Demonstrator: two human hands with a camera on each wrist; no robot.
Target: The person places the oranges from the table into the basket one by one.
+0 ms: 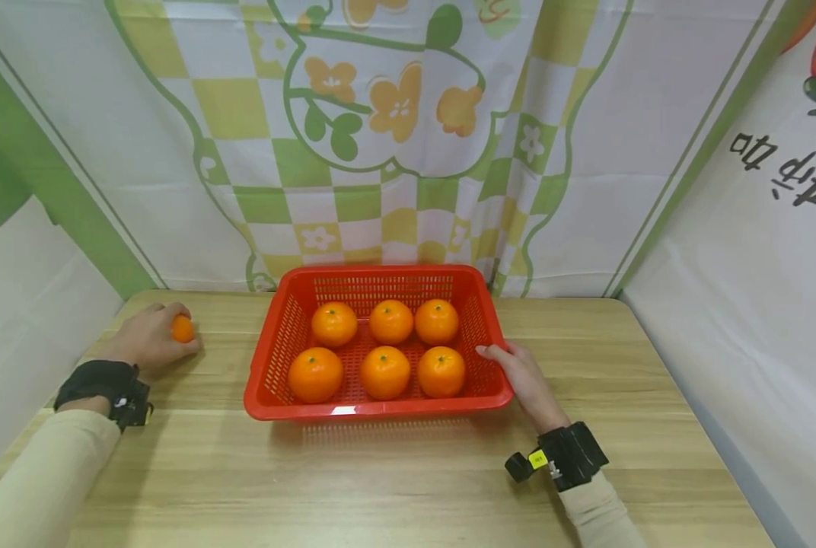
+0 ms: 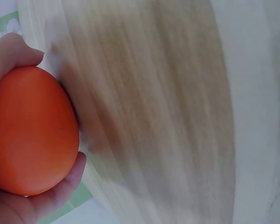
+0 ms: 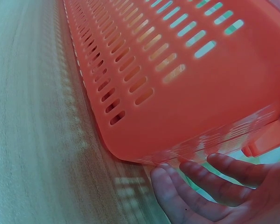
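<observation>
At the left of the table, my left hand [image 1: 146, 336] grips a small orange fruit, like a tangerine [image 1: 183, 329]. In the left wrist view the tangerine [image 2: 35, 133] looks smooth and sits between the thumb and fingers, close over the wood. A red plastic basket [image 1: 374, 412] with slotted walls stands mid-table, holding several larger oranges [image 1: 385, 373] in two rows. My right hand [image 1: 526, 382] holds the basket's right side, thumb over the rim. In the right wrist view its fingers [image 3: 214, 179] lie along the outside of the basket wall [image 3: 191, 107].
The wooden table [image 1: 380, 487] extends in front of the basket and to both sides. A patterned curtain [image 1: 394, 205] hangs right behind the basket. White printed sheets border the table at left and right [image 1: 744, 304].
</observation>
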